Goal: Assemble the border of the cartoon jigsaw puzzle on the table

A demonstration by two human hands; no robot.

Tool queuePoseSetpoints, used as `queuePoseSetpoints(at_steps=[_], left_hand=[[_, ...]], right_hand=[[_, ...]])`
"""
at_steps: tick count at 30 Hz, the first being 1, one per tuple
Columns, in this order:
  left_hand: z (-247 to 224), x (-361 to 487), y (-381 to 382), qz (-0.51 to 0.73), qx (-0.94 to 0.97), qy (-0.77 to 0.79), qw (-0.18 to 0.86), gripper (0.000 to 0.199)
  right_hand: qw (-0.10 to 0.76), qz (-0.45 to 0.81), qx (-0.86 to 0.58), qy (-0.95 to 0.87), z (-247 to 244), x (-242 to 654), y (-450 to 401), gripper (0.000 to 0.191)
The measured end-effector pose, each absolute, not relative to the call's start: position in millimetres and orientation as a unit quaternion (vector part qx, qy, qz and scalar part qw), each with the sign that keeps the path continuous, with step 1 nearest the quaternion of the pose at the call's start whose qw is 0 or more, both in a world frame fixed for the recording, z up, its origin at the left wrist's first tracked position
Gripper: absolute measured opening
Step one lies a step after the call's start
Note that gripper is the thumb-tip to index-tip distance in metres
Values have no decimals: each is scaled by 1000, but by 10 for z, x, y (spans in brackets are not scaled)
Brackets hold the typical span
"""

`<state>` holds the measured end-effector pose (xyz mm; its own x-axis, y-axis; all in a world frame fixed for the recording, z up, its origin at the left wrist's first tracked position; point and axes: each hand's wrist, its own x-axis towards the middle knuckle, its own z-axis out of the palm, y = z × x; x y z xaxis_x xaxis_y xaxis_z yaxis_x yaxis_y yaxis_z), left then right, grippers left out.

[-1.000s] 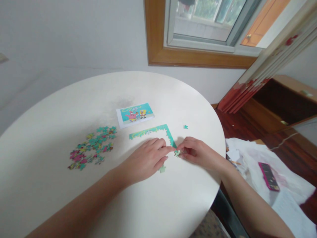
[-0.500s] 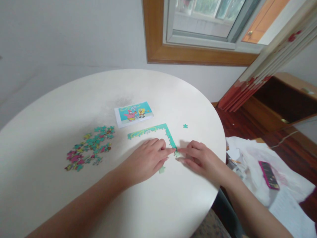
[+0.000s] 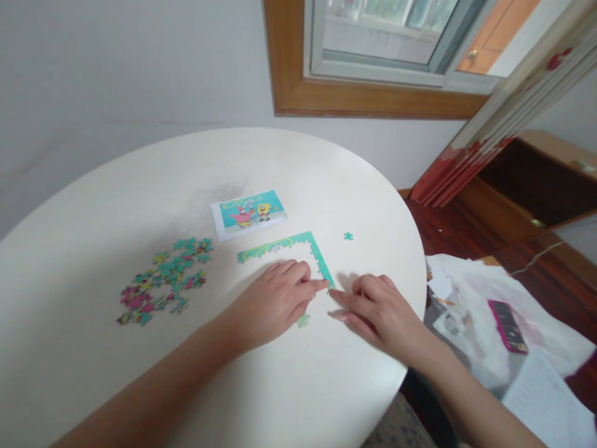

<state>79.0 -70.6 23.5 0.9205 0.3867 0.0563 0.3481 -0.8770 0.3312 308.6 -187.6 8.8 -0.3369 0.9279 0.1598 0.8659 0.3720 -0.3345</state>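
Note:
A partly joined jigsaw border [image 3: 319,256] lies on the white table, with one strip along the top and one running down the right side. My left hand [image 3: 275,305] rests inside the corner, its index finger stretched to the lower end of the right strip and its other fingers curled. From the other side, my right hand [image 3: 380,314] touches the end piece with its index fingertip; its thumb is held apart. That end piece is mostly hidden under the fingertips. A pale green jigsaw piece [image 3: 303,320] lies just below my left thumb.
Loose jigsaw pieces [image 3: 168,277] are heaped on the left. Behind the border lies a cartoon picture card [image 3: 252,213]. A single green piece [image 3: 348,236] sits at the right. Beyond the round table's [image 3: 280,386] right edge, a pink-edged phone [image 3: 508,326] rests on white plastic.
My right hand has shifted slightly down, and its index fingertip now sits at the lower end of the strip. My left hand stays nearly in place. The view has moved slightly.

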Motion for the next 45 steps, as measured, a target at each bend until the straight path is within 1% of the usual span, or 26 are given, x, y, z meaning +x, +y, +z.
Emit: queuePoseSetpoints(at_steps=[3, 8, 11, 13, 16, 19, 21, 24, 28, 31, 35, 41, 45], left_hand=[[229, 786, -705, 59, 966, 191, 161, 33], [224, 785, -696, 59, 967, 193, 156, 34], [227, 790, -696, 62, 967, 194, 155, 35], [228, 793, -704, 66, 966, 196, 156, 35], [221, 790, -718, 71, 964, 199, 160, 35], [207, 766, -699, 81, 961, 206, 165, 35], [202, 736, -655, 92, 959, 213, 161, 36], [210, 672, -559, 116, 956, 224, 152, 35], [234, 589, -453, 134, 951, 239, 142, 36], [228, 558, -420, 130, 952, 241, 138, 36], [192, 554, -411, 123, 954, 237, 138, 37], [169, 546, -382, 128, 954, 238, 132, 36], [183, 530, -361, 132, 952, 238, 137, 37]], right_hand=[[164, 99, -545, -816, 112, 3103, -1849, 33], [144, 98, -539, -824, 191, 3127, -1775, 31], [146, 108, -533, -826, 207, 3146, -1732, 30], [162, 123, -525, -827, 201, 3173, -1705, 28], [208, 181, -493, -825, 202, 3241, -1625, 26], [241, 222, -502, -801, 228, 3308, -1433, 31], [233, 186, -524, -798, 242, 3320, -1233, 36], [208, 86, -527, -819, 230, 3265, -901, 37], [158, 40, -528, -833, 174, 3133, -625, 40], [150, 43, -534, -831, 147, 3098, -595, 38], [184, 60, -526, -828, 140, 3159, -658, 42], [208, 83, -512, -829, 158, 3215, -762, 45], [205, 88, -500, -837, 163, 3216, -813, 47]])
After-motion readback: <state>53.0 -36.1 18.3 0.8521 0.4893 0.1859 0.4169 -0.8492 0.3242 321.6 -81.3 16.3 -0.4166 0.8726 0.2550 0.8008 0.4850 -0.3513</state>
